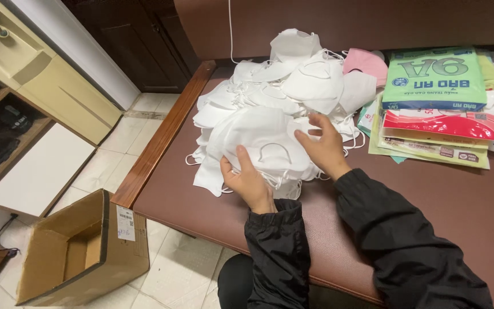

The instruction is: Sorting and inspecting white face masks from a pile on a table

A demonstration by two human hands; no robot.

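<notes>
I see both hands reaching forward from black sleeves (373, 229) onto a big heap of white masks (275, 109) that covers the left half of the brown bench (458, 200). My left hand (249, 180) lies low at the near edge of the heap, palm turned inward, thumb up along the front of one mask (267, 146) and the other fingers tucked under its lower edge, so it has that mask pinched lightly. My right hand (322, 147) comes in from the right with the wrist slightly raised, fingers loosely spread and curved, fingertips (314, 121) resting on the same mask's upper right side; whether they grip or only press, I cannot tell. That mask sits on top of the heap at its near side, its ear loop showing as a grey arc on the front. One pink mask (366, 63) lies at the heap's far right edge. Just beside the heap on the right is a stack of flat packets (435, 109), green on top, red below. On the tiled floor (172, 269) to the left stands an open cardboard box (81, 252), tilted, touching the bench corner.
</notes>
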